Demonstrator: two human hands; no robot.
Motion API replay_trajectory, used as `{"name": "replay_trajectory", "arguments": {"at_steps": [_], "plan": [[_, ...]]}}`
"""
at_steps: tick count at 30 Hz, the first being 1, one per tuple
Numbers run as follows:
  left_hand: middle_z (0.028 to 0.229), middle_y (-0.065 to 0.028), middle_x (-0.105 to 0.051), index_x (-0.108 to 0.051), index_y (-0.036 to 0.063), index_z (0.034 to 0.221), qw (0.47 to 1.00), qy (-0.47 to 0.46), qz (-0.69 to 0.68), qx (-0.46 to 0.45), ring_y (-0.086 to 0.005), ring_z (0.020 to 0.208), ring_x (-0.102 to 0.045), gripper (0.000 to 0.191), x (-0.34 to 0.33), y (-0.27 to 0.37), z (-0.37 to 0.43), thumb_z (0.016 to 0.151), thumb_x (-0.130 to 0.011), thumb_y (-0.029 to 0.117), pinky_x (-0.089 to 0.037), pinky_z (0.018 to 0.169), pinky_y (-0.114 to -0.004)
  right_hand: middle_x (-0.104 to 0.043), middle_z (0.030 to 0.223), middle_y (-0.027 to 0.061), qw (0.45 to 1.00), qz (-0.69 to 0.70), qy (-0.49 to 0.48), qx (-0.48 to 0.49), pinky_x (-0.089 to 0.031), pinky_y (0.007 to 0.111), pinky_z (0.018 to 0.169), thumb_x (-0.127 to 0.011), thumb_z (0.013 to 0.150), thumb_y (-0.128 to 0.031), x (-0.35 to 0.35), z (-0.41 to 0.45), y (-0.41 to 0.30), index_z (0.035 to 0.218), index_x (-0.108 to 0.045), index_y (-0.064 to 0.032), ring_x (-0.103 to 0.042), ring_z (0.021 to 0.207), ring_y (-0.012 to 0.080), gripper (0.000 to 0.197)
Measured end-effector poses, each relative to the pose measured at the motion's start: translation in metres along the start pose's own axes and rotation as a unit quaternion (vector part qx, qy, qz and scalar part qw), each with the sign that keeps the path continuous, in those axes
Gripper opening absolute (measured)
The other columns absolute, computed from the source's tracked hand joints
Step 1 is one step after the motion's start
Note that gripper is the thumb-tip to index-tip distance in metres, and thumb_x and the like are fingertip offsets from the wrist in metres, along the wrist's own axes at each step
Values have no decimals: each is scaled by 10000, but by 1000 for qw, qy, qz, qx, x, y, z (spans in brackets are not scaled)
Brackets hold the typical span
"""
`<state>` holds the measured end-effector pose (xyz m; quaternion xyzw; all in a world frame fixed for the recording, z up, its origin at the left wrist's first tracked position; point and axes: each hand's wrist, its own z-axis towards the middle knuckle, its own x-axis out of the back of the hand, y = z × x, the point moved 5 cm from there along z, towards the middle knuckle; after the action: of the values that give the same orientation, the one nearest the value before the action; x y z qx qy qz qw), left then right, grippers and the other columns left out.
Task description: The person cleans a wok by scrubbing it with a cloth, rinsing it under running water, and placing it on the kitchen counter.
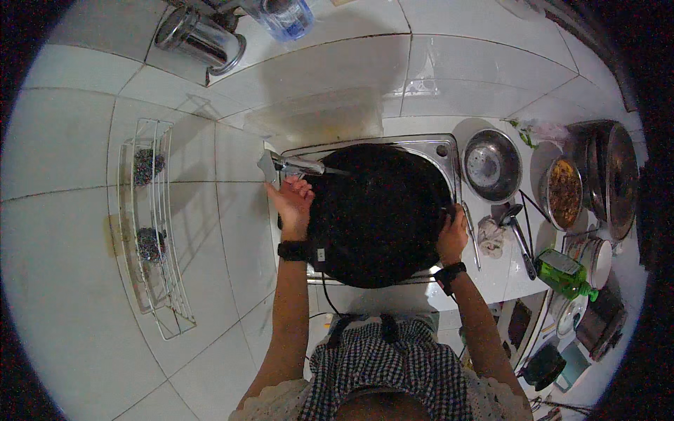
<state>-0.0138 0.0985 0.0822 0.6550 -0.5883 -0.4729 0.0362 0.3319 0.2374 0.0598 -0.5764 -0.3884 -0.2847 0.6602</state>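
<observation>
A large black wok (376,221) covers most of the steel sink (442,144) in front of me. My right hand (453,237) grips the wok at its right edge, by what looks like a small handle. At the sink's left back corner is a chrome faucet (303,164), with a thin stream of water running from its spout over the wok. My left hand (294,208) is just below the faucet, palm turned up and fingers half curled. Its thumb reaches the faucet's lever (267,167); whether it presses there is unclear. Both wrists wear black bands.
Right of the sink are a steel bowl (492,166), a crumpled cloth (491,238), a ladle (518,239), a green soap bottle (563,273) and a bowl of brown food (564,196). A wire rack (163,231) with scouring pads hangs on the left wall. A steel canister (202,42) stands behind.
</observation>
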Motion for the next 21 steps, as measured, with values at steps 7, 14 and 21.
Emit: {"name": "replay_trajectory", "arguments": {"at_steps": [7,14,21], "plan": [[606,-33,-473,-423,99,696,986,-17,164,1,-106,503,-415,315,-10,22,-5,870,-431,362,-332,426,-238,-524,971,132,1000,-6,10,13,-467,421,589,-447,850,-167,-7,2,-4,1163,-413,-154,-564,748,346,315],[737,-125,-549,-491,-4,982,607,55,698,-376,-270,702,-518,372,26,50,-50,837,-503,338,-411,692,-353,-553,940,151,990,92,27,100,-460,387,579,-492,812,-86,-4,7,12,1118,-436,-66,-575,760,304,312],[758,-192,-581,-564,-33,838,677,98,699,-208,-341,741,-565,269,130,37,5,720,-627,200,-434,655,-394,-540,669,-19,870,376,-253,-194,-350,198,458,-631,735,-107,-24,11,26,899,-560,-31,-455,528,54,194]]}}
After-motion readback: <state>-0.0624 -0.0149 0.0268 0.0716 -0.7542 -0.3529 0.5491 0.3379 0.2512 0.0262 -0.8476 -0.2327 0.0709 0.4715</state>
